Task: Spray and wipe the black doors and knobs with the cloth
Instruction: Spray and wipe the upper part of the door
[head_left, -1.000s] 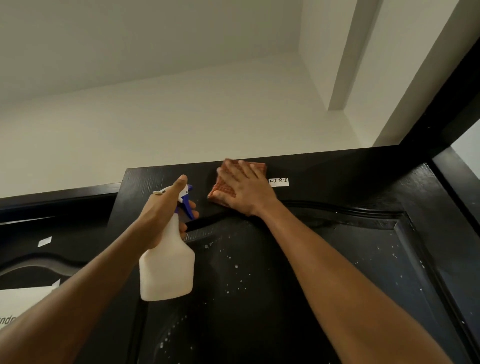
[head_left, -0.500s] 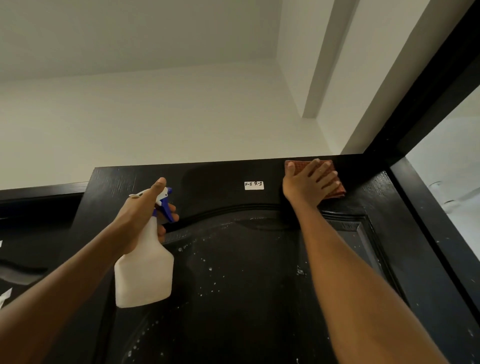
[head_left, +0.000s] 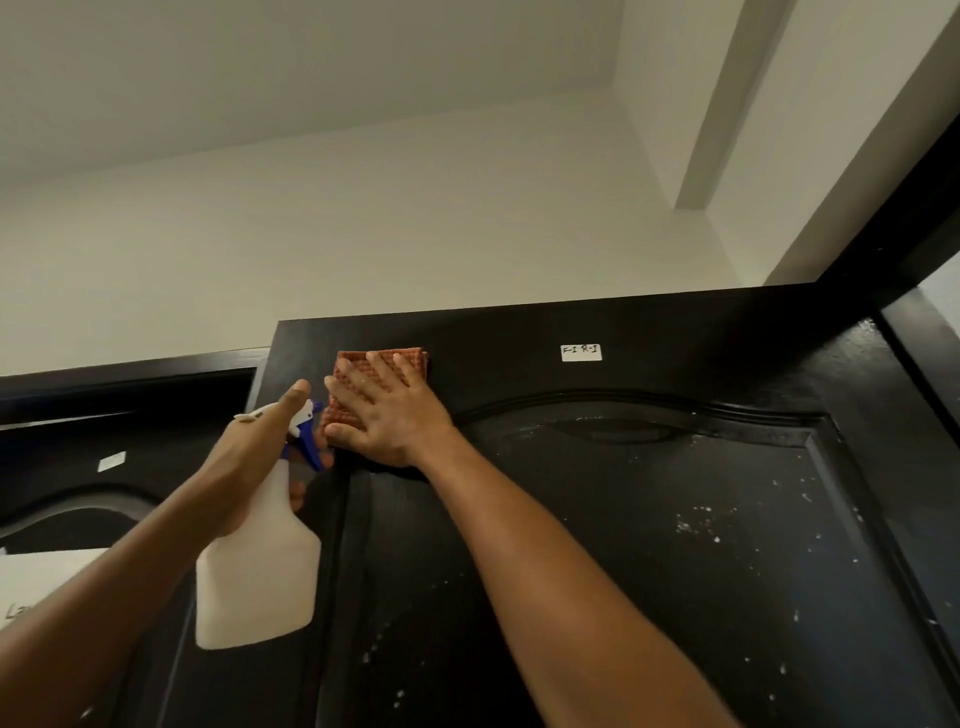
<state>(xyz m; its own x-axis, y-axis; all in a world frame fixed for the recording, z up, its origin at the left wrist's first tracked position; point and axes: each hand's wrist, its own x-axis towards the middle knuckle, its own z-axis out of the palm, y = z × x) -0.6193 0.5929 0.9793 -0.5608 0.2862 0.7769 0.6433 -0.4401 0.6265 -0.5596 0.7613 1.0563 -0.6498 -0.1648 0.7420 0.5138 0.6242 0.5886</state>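
Rising under pale walls and ceiling, the black door (head_left: 649, 545) is flecked with white droplets and bears a small white label (head_left: 581, 352) near its top. The right hand (head_left: 387, 410) presses the red cloth (head_left: 358, 371) flat with straight fingers at the door's upper left, having slid there from the upper right corner half a second ago. The left hand (head_left: 249, 457) still grips the white spray bottle (head_left: 260, 571) just beside it.

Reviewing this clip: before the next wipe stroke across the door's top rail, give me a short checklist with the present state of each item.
1. Cloth flat against the black door under the right hand: ok.
2. Right hand's fingers spread over the cloth, pressing it: ok.
3. Spray bottle held in the left hand: ok.
4. Droplets wiped off the panel: not ok, white specks remain.
5. White label clear of the cloth: ok, it sits apart to the right.
6. Knob wiped: cannot tell, none in view.
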